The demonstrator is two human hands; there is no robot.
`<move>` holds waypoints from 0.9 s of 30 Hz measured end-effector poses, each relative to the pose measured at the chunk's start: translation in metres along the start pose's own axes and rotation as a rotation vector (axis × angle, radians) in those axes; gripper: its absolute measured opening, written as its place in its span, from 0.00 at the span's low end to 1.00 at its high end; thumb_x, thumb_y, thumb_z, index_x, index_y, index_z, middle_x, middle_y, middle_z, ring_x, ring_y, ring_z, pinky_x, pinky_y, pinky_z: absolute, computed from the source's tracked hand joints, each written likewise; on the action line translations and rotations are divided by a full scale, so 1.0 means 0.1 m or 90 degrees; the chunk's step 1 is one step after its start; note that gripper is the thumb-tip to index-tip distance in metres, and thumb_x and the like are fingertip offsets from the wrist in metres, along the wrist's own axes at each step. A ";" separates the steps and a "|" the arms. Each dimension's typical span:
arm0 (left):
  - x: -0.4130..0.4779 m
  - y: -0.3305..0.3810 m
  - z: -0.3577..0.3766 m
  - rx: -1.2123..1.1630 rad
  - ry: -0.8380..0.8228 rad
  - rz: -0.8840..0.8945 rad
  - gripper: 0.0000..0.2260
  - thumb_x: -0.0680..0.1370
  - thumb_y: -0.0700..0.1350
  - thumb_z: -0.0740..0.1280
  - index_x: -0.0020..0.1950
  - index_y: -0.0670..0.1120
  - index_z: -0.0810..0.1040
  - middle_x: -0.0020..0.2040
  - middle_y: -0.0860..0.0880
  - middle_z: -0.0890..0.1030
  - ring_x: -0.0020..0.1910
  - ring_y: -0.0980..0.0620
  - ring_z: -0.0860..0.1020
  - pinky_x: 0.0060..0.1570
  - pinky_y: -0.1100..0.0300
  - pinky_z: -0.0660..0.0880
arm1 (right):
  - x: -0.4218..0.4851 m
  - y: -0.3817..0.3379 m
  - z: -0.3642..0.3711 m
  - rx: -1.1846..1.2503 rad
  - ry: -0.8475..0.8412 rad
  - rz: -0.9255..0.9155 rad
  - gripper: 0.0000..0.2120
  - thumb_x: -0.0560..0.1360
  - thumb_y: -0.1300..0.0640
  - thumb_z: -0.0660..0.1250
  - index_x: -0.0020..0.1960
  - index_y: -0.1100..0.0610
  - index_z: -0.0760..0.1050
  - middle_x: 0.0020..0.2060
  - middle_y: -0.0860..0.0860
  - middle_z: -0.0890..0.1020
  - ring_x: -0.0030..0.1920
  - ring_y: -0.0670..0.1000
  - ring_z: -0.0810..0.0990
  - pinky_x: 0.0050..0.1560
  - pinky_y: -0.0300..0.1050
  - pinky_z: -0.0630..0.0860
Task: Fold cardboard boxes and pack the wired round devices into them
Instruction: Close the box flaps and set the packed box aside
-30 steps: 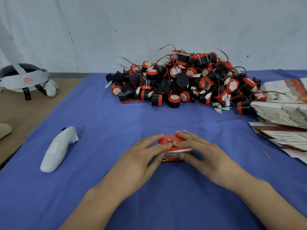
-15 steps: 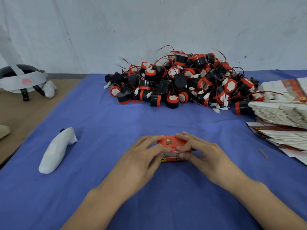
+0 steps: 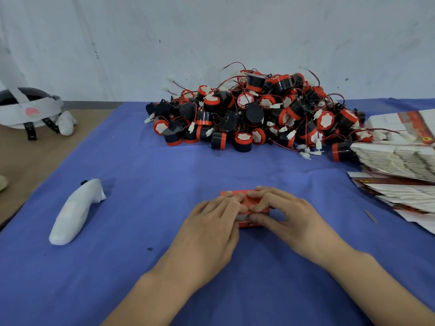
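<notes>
A small red cardboard box (image 3: pixel 253 203) sits on the blue cloth in front of me, mostly covered by my fingers. My left hand (image 3: pixel 213 228) grips its left side, fingers curled over the top. My right hand (image 3: pixel 286 215) holds the right side, fingers bent over the top and thumb against the near face. A big pile of black-and-red wired round devices (image 3: pixel 254 114) lies at the back of the table. Flat unfolded boxes (image 3: pixel 397 161) are stacked at the right edge.
A white handheld controller (image 3: pixel 75 211) lies on the blue cloth (image 3: pixel 141 267) to the left. A white headset (image 3: pixel 30 110) rests on the brown surface at far left. A small grey sliver (image 3: pixel 370 216) lies near the flat boxes. A white wall stands behind.
My fingers have curled tighter over the box top, covering more of it. The box has stayed in the same spot.
</notes>
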State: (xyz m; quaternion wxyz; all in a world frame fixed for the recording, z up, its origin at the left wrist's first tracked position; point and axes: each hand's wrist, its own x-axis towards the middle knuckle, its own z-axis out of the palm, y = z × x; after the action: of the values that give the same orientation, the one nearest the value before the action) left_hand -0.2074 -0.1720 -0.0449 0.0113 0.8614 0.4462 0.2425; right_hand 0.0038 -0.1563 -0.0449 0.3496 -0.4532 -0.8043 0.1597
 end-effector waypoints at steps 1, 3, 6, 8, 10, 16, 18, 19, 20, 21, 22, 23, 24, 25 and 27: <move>-0.02 -0.01 0.00 -0.005 0.009 -0.003 0.14 0.80 0.44 0.61 0.65 0.52 0.73 0.69 0.58 0.73 0.75 0.58 0.64 0.69 0.61 0.65 | 0.00 0.00 0.00 -0.004 0.006 0.001 0.14 0.73 0.40 0.65 0.45 0.50 0.78 0.58 0.24 0.74 0.65 0.31 0.71 0.59 0.28 0.69; -0.08 -0.05 -0.01 -0.011 0.020 -0.011 0.14 0.80 0.45 0.62 0.66 0.53 0.72 0.69 0.59 0.73 0.75 0.59 0.63 0.69 0.61 0.65 | -0.01 0.01 -0.01 -0.008 0.013 0.015 0.16 0.72 0.37 0.64 0.45 0.50 0.77 0.59 0.27 0.74 0.64 0.31 0.73 0.59 0.30 0.71; -0.15 -0.11 -0.03 -0.005 0.026 -0.028 0.14 0.80 0.45 0.63 0.65 0.53 0.73 0.69 0.59 0.73 0.71 0.57 0.68 0.66 0.56 0.71 | -0.03 0.04 -0.04 -0.005 0.019 0.022 0.14 0.72 0.36 0.65 0.42 0.47 0.76 0.57 0.32 0.77 0.61 0.34 0.76 0.57 0.33 0.73; -0.16 -0.13 -0.04 -0.009 0.033 -0.025 0.12 0.80 0.45 0.64 0.64 0.53 0.74 0.69 0.59 0.73 0.70 0.57 0.69 0.64 0.56 0.72 | -0.05 0.05 -0.07 -0.001 0.021 0.034 0.14 0.72 0.36 0.64 0.42 0.45 0.75 0.56 0.32 0.77 0.58 0.35 0.78 0.55 0.34 0.74; -0.16 -0.14 -0.05 -0.025 0.032 -0.019 0.10 0.81 0.47 0.63 0.62 0.53 0.74 0.70 0.60 0.71 0.70 0.59 0.67 0.63 0.58 0.72 | -0.06 0.04 -0.08 0.007 0.018 0.048 0.12 0.72 0.35 0.64 0.43 0.43 0.75 0.56 0.32 0.77 0.57 0.36 0.78 0.53 0.36 0.74; -0.10 -0.20 -0.01 -0.242 -0.033 -0.093 0.06 0.79 0.59 0.59 0.55 0.65 0.65 0.67 0.77 0.57 0.70 0.72 0.60 0.59 0.68 0.67 | -0.09 0.07 -0.07 0.110 -0.007 0.106 0.07 0.71 0.39 0.69 0.44 0.41 0.76 0.66 0.31 0.71 0.58 0.43 0.79 0.53 0.44 0.78; -0.04 -0.23 0.01 -0.308 -0.043 -0.114 0.07 0.79 0.59 0.62 0.55 0.66 0.66 0.63 0.73 0.67 0.65 0.67 0.69 0.56 0.65 0.71 | -0.08 0.12 -0.05 0.172 -0.034 0.158 0.08 0.72 0.41 0.71 0.47 0.42 0.77 0.67 0.30 0.70 0.57 0.45 0.81 0.57 0.51 0.78; -0.01 -0.24 0.02 -0.318 -0.044 -0.119 0.08 0.78 0.60 0.63 0.56 0.66 0.67 0.61 0.69 0.70 0.60 0.64 0.73 0.54 0.62 0.73 | -0.07 0.13 -0.04 0.195 -0.045 0.166 0.09 0.73 0.43 0.72 0.49 0.43 0.77 0.66 0.31 0.73 0.56 0.47 0.81 0.58 0.53 0.78; 0.01 -0.24 0.03 -0.320 -0.041 -0.119 0.10 0.77 0.62 0.63 0.57 0.66 0.67 0.60 0.67 0.71 0.58 0.63 0.74 0.53 0.61 0.74 | -0.06 0.13 -0.03 0.210 -0.055 0.157 0.10 0.74 0.45 0.73 0.52 0.44 0.76 0.65 0.34 0.76 0.57 0.48 0.81 0.59 0.53 0.77; 0.04 -0.24 0.04 -0.318 -0.038 -0.112 0.12 0.76 0.64 0.63 0.58 0.68 0.67 0.60 0.67 0.69 0.58 0.63 0.74 0.53 0.63 0.74 | -0.04 0.12 -0.02 0.218 -0.062 0.139 0.11 0.75 0.45 0.73 0.55 0.44 0.76 0.63 0.36 0.78 0.58 0.48 0.81 0.59 0.49 0.77; 0.06 -0.23 0.06 -0.313 -0.035 -0.102 0.15 0.76 0.65 0.62 0.61 0.68 0.67 0.61 0.67 0.68 0.60 0.63 0.73 0.54 0.65 0.73 | -0.03 0.10 -0.01 0.216 -0.063 0.120 0.13 0.75 0.44 0.72 0.58 0.41 0.76 0.62 0.37 0.79 0.59 0.45 0.80 0.58 0.42 0.76; 0.08 -0.23 0.08 -0.305 -0.033 -0.090 0.18 0.75 0.67 0.61 0.64 0.68 0.67 0.63 0.67 0.66 0.62 0.63 0.72 0.56 0.66 0.73 | -0.02 0.09 0.00 0.204 -0.062 0.108 0.16 0.74 0.42 0.72 0.61 0.38 0.75 0.63 0.36 0.77 0.61 0.43 0.78 0.57 0.37 0.75; 0.10 -0.22 0.09 -0.301 -0.030 -0.083 0.19 0.75 0.67 0.61 0.64 0.67 0.67 0.63 0.68 0.66 0.63 0.63 0.72 0.57 0.65 0.73 | -0.01 0.09 0.01 0.184 -0.061 0.106 0.18 0.73 0.40 0.72 0.61 0.35 0.75 0.64 0.34 0.74 0.61 0.41 0.77 0.56 0.34 0.73; 0.12 -0.22 0.10 -0.307 -0.027 -0.083 0.19 0.75 0.67 0.61 0.64 0.67 0.68 0.63 0.68 0.66 0.63 0.62 0.72 0.58 0.64 0.73 | 0.00 0.09 0.01 0.166 -0.062 0.111 0.18 0.72 0.38 0.71 0.61 0.33 0.75 0.66 0.31 0.72 0.61 0.40 0.77 0.56 0.34 0.73; 0.15 -0.22 0.10 -0.339 -0.024 -0.094 0.16 0.74 0.67 0.62 0.61 0.66 0.71 0.61 0.67 0.68 0.62 0.62 0.73 0.57 0.63 0.73 | 0.02 0.12 0.02 0.164 -0.067 0.128 0.16 0.72 0.40 0.73 0.59 0.35 0.76 0.67 0.30 0.70 0.60 0.41 0.77 0.57 0.38 0.73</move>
State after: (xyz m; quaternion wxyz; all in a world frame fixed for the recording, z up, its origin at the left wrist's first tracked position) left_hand -0.2129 -0.1449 -0.0524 0.2631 0.7977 0.4278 0.3338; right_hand 0.0088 -0.1477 -0.0523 0.3441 -0.4737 -0.7454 0.3189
